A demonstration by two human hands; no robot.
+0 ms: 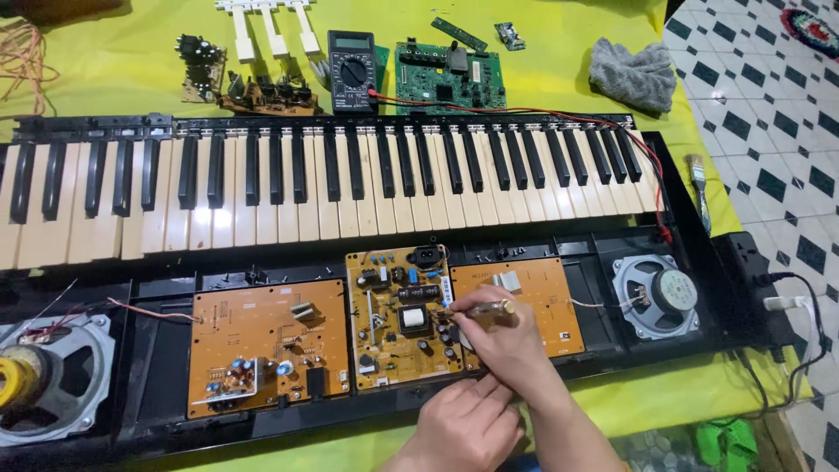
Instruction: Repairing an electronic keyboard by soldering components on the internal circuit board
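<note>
An opened electronic keyboard (699, 253) lies on a yellow cloth, with its black and white keys (332, 201) above three orange-brown circuit boards. My right hand (502, 341) holds a small tool with an amber handle (491, 308); its tip rests on the right side of the middle board (389, 328), among capacitors and a transformer. My left hand (463, 428) lies fisted on the casing's front edge, just below the right hand, and holds nothing that I can see.
A left board (262, 341) and a right board (551, 293) flank the middle one, with speakers at far left (44, 376) and right (655, 297). Behind the keys are a multimeter (351, 70), a green board (446, 74), loose white keys (271, 26), a grey rag (634, 74) and a brush (699, 188).
</note>
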